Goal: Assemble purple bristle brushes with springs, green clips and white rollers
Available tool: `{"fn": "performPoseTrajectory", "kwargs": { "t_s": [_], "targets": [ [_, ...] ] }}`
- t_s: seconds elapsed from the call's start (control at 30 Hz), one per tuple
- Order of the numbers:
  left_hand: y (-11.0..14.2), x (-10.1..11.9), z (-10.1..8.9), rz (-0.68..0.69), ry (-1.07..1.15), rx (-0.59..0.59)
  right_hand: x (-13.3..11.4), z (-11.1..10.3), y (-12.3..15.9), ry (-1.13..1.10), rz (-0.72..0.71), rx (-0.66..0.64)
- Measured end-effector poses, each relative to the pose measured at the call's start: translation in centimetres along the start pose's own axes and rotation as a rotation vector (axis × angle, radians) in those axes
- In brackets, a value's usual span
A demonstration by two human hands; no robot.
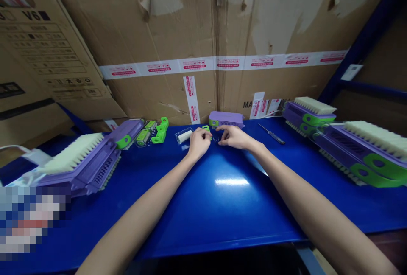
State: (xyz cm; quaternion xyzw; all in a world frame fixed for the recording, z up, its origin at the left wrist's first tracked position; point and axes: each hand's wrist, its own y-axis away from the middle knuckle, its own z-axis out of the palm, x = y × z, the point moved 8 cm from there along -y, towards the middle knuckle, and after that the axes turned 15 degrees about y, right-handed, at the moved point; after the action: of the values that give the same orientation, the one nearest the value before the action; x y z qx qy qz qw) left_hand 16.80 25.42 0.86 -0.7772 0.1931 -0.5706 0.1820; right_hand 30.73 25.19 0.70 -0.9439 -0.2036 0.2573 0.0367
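Observation:
My left hand (199,142) is closed, its fingertips pinched at a small green plastic piece (206,128) that is partly hidden behind them. My right hand (234,136) is just to its right, thumb and fingers curved and apart, with nothing clearly between them. Between the two hands, thin coiled shapes like small springs (216,138) show faintly on the blue table. Right behind my hands lies a purple plastic housing (226,119) with a green end. To the left of my left hand is a small clear tray (182,136) holding a white block.
Purple brush units with pale bristles stand stacked at left (76,152) and right (359,147). Green brackets (160,130) and green-yellow parts (146,133) lie at centre left. A screwdriver-like tool (275,136) lies right of my hands. Cardboard (143,96) walls the back of the blue table (203,207).

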Motion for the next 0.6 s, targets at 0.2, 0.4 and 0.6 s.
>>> {"fn": "performPoseTrajectory", "kwargs": {
  "t_s": [0.2, 0.4, 0.6],
  "targets": [
    [0.3, 0.5, 1.2, 0.005, 0.112, -0.134, 0.8, -0.9, -0.1, -0.177, 0.014, 0.132],
    [-0.4, -1.4, 0.8, -0.107, 0.375, -0.103, 0.9, -1.6, 0.6, -0.461, 0.146, 0.09],
    [-0.6, -4.0, -0.9, -0.274, 0.674, 0.153, 2.7, -2.1, 1.2, -0.781, 0.31, 0.22]
  ]
}}
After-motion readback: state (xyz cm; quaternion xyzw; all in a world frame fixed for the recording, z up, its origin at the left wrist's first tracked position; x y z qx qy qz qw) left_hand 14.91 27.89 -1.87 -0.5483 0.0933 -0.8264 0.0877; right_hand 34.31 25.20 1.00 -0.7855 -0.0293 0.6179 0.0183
